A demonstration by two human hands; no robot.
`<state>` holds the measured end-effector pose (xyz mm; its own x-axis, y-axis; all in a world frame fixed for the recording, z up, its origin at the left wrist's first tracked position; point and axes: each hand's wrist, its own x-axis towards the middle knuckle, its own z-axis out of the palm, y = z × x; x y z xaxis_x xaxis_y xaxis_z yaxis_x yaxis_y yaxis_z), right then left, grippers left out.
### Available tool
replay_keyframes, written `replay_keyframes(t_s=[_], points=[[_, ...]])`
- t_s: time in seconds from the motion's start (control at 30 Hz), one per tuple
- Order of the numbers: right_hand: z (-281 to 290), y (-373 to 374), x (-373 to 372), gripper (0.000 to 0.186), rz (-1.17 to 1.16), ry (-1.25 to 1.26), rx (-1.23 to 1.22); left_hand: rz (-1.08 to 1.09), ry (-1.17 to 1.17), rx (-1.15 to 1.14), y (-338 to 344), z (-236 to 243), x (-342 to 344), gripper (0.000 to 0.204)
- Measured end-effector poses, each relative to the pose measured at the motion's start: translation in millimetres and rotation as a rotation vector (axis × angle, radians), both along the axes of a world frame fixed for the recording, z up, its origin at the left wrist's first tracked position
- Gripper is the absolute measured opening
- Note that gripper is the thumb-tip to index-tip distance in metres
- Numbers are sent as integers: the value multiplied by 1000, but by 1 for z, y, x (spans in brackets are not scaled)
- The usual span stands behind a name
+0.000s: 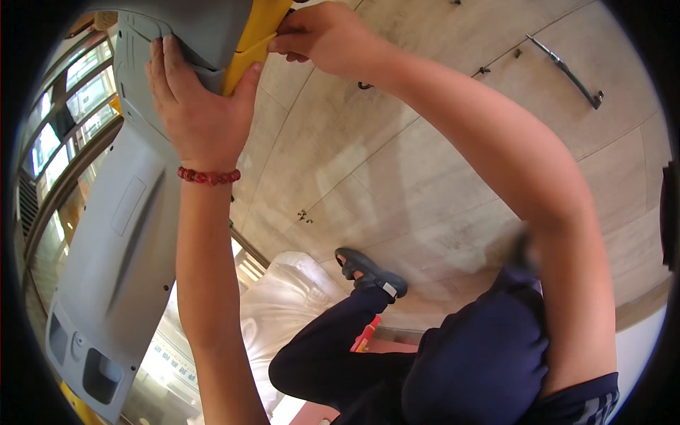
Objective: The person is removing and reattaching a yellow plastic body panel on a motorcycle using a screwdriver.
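Note:
A large grey plastic panel point(127, 212) runs up the left side, with a yellow plastic strip point(253, 49) along the edge of its upper part. My left hand point(202, 113), a red beaded bracelet point(209, 176) at its wrist, lies with fingers spread on the grey surface. Its thumb reaches to the lower end of the yellow strip. At the strip's right edge my right hand point(322, 39) is closed, its thumb and curled fingers pinching that edge. The fingertips are partly hidden, and the top of the strip leaves the picture.
On the tiled floor point(389, 163), a slim dark hand tool point(564, 69) lies at the upper right. Several small screw-like pieces point(304, 216) are scattered there. Translucent plastic sheeting point(283, 290) is beside my sandalled foot point(372, 273). A red object point(365, 334) shows near my leg.

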<state>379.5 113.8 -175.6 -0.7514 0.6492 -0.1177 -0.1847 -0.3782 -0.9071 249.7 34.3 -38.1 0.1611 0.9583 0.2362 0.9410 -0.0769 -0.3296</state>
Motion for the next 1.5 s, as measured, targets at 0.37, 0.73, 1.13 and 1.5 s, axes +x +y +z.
replay_keyframes(t_s=[0.37,0.73,1.13,1.5], points=[[22,-9,8,33,-10,-16,-174,-6,-1,26,0,-2,-1,96],[17,-9,0,29,-50,-12,-200,108,-40,54,-21,-2,7,90],[31,-6,13,31,31,-132,-61,53,-165,110,-24,-5,3,78],[44,4,19,34,136,-226,-8,-3,-234,-37,-41,16,-19,70]])
